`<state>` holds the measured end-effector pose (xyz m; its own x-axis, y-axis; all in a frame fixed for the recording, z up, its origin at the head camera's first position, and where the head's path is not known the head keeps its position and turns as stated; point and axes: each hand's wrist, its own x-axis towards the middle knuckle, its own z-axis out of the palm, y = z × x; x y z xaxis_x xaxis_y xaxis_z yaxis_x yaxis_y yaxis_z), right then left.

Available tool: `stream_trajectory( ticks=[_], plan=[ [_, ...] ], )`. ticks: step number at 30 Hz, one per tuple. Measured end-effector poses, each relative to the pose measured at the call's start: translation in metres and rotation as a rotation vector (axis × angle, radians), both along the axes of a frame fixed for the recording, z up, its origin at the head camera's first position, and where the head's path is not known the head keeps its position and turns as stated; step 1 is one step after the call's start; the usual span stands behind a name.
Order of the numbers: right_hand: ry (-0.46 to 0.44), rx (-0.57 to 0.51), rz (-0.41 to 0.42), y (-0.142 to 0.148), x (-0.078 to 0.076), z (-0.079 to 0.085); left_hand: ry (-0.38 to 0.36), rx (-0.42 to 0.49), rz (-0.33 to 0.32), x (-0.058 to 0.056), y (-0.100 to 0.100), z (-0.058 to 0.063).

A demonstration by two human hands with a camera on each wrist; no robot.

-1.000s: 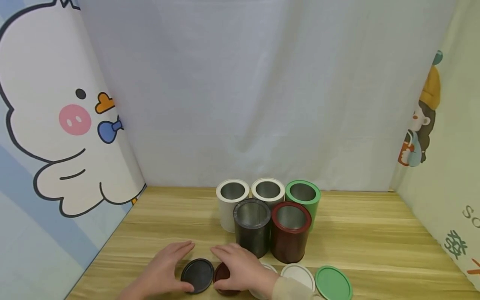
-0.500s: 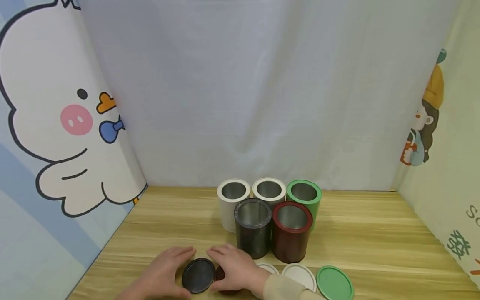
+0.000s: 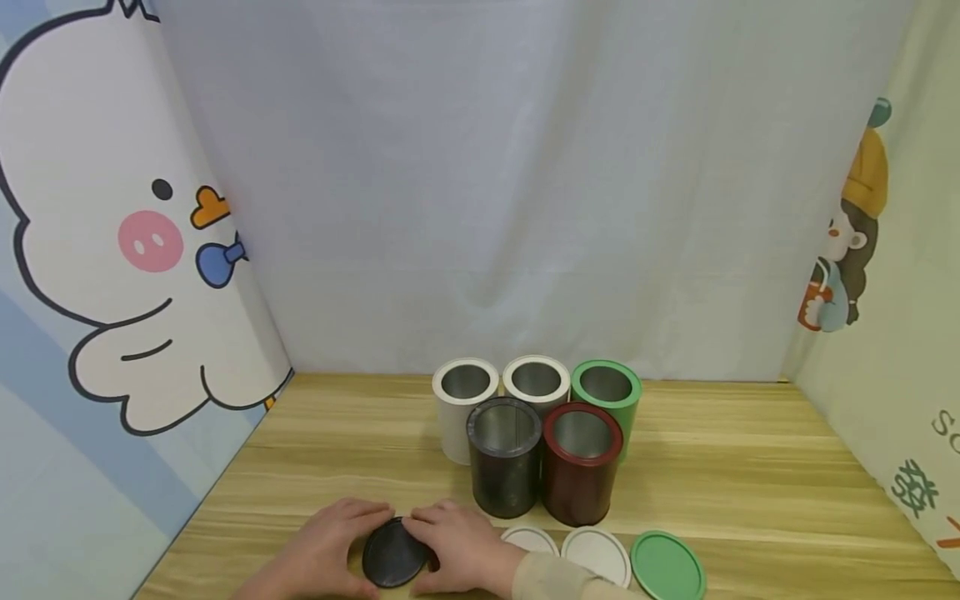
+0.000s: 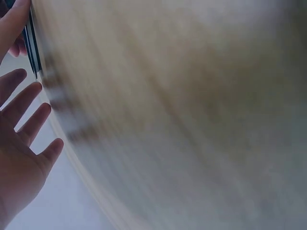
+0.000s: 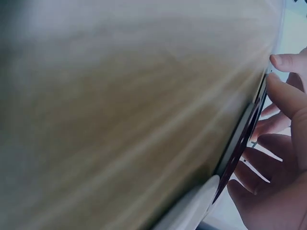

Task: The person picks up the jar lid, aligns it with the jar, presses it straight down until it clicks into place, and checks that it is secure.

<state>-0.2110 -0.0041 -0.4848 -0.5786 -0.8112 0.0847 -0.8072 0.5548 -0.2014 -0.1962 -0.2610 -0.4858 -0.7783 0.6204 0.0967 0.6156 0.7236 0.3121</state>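
Observation:
A round black lid (image 3: 392, 557) lies on the table between the two hands. My left hand (image 3: 326, 542) curves around its left side, fingertips at the far edge and thumb at the near edge. In the left wrist view the fingers (image 4: 29, 108) are spread apart beside the lid's dark edge. From the other side my right hand (image 3: 465, 548) reaches over, its fingertips at the black lid's right edge. It covers the dark red lid in the head view. The right wrist view shows that dark red lid (image 5: 240, 149) edge-on, close to the right hand's fingers.
Two white lids (image 3: 596, 557) and a green lid (image 3: 667, 567) lie to the right in the row. Behind stand a black can (image 3: 506, 479), a dark red can (image 3: 577, 487), two white cans (image 3: 452, 429) and a green can (image 3: 628, 417), all uncovered.
My right hand has moved left, from over the dark red lid to the black lid's right edge. The left hand has stayed nearly in place beside the black lid.

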Motion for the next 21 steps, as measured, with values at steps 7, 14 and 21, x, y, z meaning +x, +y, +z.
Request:
stream_trajectory(
  ticks=[7, 14, 21],
  plan=[
    [-0.023, -0.003, -0.021, -0.0020, 0.0001, 0.0008, 0.007, 0.030, 0.001, 0.0014, -0.0006, -0.0015],
    [0.049, -0.004, -0.025, -0.0046, 0.0003, -0.0004, -0.026, 0.054, -0.004, 0.0004, -0.0009, -0.0033],
    [0.081, 0.009, -0.031, -0.0072, 0.0025, 0.0001, -0.071, 0.080, -0.004, 0.0002, -0.0008, -0.0018]
  ],
)
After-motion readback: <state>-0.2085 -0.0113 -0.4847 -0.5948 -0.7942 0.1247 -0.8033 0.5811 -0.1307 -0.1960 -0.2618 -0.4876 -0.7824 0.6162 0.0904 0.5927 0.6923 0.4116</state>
